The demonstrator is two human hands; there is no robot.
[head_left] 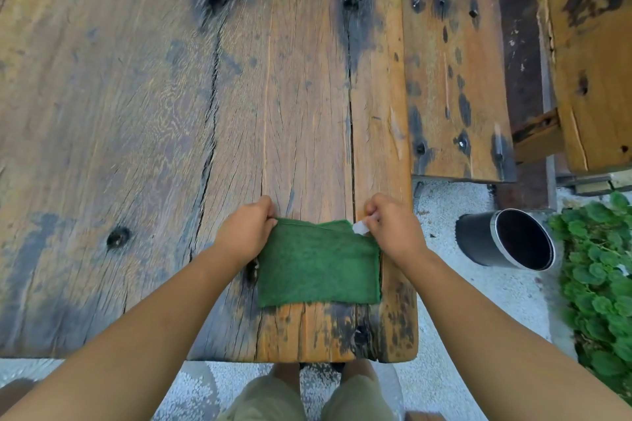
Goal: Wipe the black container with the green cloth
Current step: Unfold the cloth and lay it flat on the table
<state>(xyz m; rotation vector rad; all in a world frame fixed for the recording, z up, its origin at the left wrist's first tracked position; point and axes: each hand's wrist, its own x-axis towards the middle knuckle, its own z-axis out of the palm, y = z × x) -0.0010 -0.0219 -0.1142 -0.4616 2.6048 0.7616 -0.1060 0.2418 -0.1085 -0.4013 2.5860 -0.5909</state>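
The green cloth (318, 267) lies folded flat on the wooden table (136, 113), close to its near right corner. My left hand (244, 229) pinches the cloth's far left corner. At the far right corner my right hand (393, 229) pinches the cloth by its small white tag. The black container (506, 237), a round bucket with a silver rim, stands on the ground to the right of the table, its open mouth towards me. Neither hand touches it.
A wooden bench (455, 79) runs along the table's right side, with another plank (591, 61) further right. Green leafy plants (602, 284) grow beside the container. Pale gravel ground (444, 232) lies between table and container. My legs show below the table edge.
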